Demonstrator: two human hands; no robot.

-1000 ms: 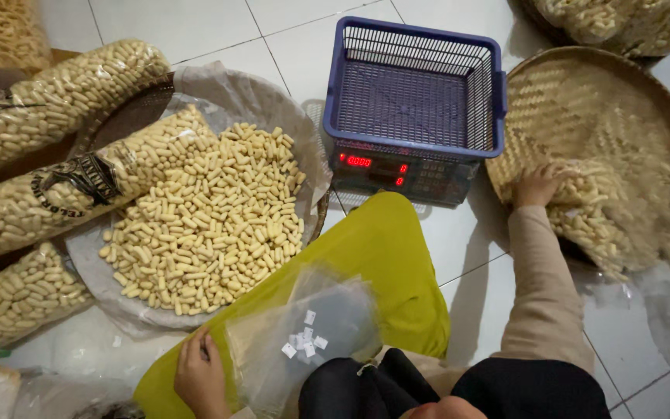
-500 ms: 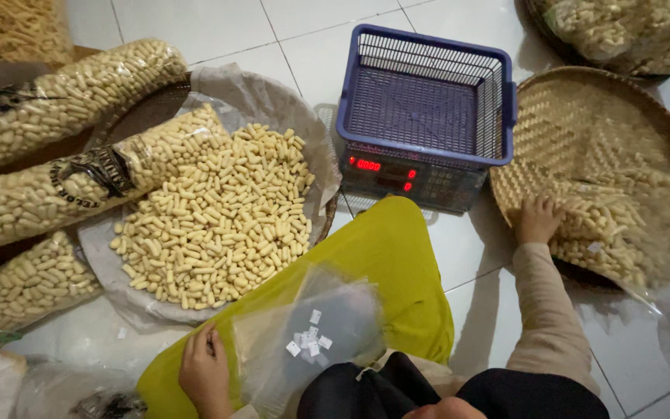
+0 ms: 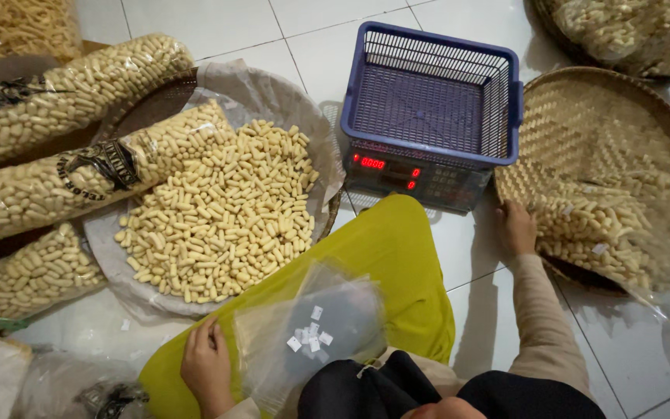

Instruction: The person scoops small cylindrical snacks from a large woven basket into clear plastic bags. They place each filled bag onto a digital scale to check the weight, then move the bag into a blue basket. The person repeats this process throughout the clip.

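Woven cane, rough and matt, was seen in the round tray [image 3: 583, 101], glossy clear plastic film in the snack bag [image 3: 622, 225] touched by the right hand [image 3: 517, 229], and moulded purple plastic (lattice-walled) in the basket [image 3: 436, 93] above smooth, faintly shiny floor tiles [image 3: 474, 256].

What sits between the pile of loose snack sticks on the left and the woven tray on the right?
In the head view, a digital scale carrying an empty blue basket stands between the loose snack sticks and the woven tray.
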